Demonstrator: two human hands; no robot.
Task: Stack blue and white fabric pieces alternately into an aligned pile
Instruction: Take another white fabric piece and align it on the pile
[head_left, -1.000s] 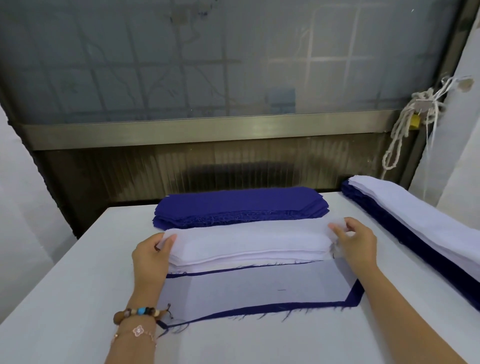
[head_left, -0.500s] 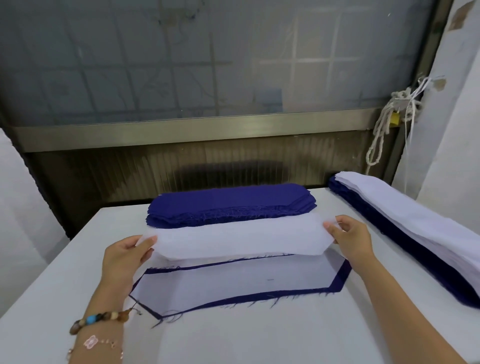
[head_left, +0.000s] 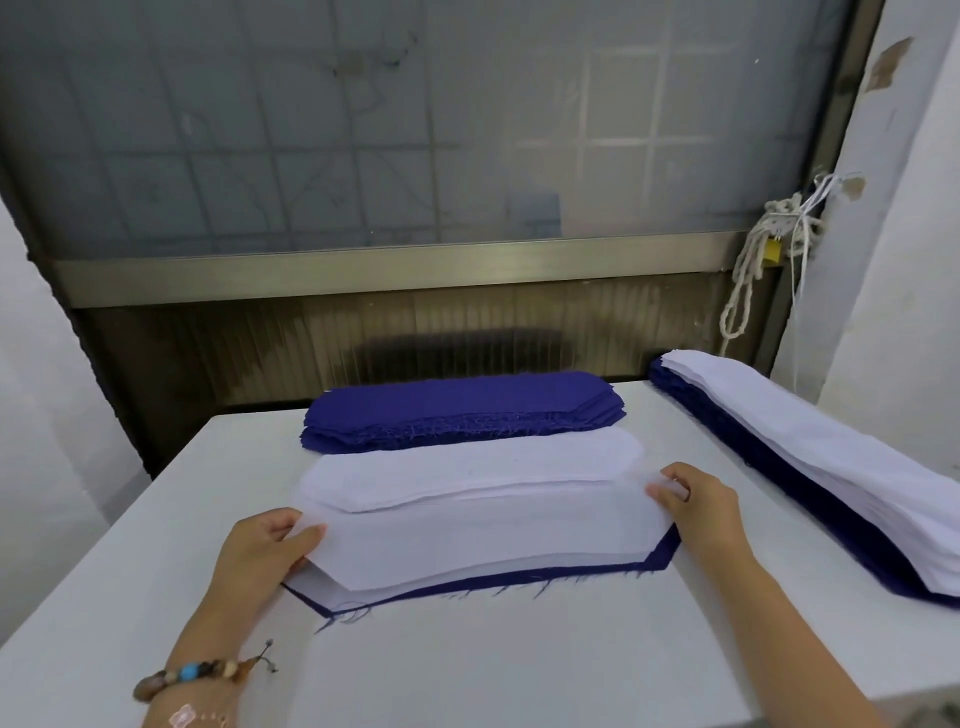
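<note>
Head view: left hand (head_left: 270, 545) and right hand (head_left: 696, 501) pinch ends of thin white fabric piece (head_left: 483, 540), over dark blue fabric piece (head_left: 519, 579) on white table (head_left: 467, 665). Supply stacks remain: blue (head_left: 462, 413), white (head_left: 467, 475). Alternated pile (head_left: 810, 467) at right already thick.

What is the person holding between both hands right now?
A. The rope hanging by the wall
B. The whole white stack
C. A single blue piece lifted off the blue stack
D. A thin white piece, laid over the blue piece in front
D: the left hand and right hand each pinch an end of the thin white piece, which lies over the blue piece whose edge shows along the front.
</note>
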